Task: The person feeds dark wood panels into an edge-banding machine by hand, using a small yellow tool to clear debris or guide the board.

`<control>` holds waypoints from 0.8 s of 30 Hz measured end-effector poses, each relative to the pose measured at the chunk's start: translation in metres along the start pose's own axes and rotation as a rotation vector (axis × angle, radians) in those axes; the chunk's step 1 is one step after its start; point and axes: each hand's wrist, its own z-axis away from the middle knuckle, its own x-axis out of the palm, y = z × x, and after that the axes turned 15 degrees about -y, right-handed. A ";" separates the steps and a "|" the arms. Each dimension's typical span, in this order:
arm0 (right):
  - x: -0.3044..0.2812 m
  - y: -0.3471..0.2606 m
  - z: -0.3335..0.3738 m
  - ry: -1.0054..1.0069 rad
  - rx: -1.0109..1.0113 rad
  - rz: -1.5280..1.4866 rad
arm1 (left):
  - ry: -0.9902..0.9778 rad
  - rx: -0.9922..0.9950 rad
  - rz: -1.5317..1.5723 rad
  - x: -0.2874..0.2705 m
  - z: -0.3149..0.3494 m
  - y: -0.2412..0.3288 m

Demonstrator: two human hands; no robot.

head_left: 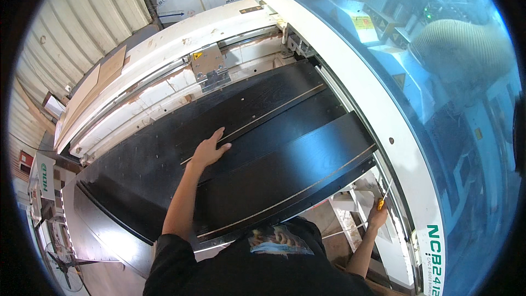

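My left hand (207, 151) has its fingers spread over the pale front edge of the farther black board (241, 112); no object is in it. A second, glossy black board (285, 164) lies closer to me, also with a pale edge strip. Both lie on the dark machine bed (131, 164). Off to the right, past the end of the bed, my right hand (377, 216) is closed round the yellow handle of what looks like a screwdriver (381, 203). Its thin shaft points up beside the white machine rail.
A white machine frame (402, 131) with a blue tinted window (455, 164) stands along the right. Behind the bed runs a rail carrying a metal clamp block (209, 66). Grey sheet metal (107, 225) and a black fan (64, 266) are at lower left.
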 end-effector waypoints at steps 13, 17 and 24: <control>-0.010 -0.267 -0.028 0.189 -0.778 -0.411 | 0.433 -0.596 0.006 0.000 0.132 -0.134; 0.012 -0.377 -0.045 -0.271 -1.023 -0.257 | 0.461 -0.628 0.001 0.012 0.138 -0.142; 0.136 -0.419 -0.171 -0.674 -0.696 0.289 | 0.335 -0.673 0.190 0.007 0.135 -0.097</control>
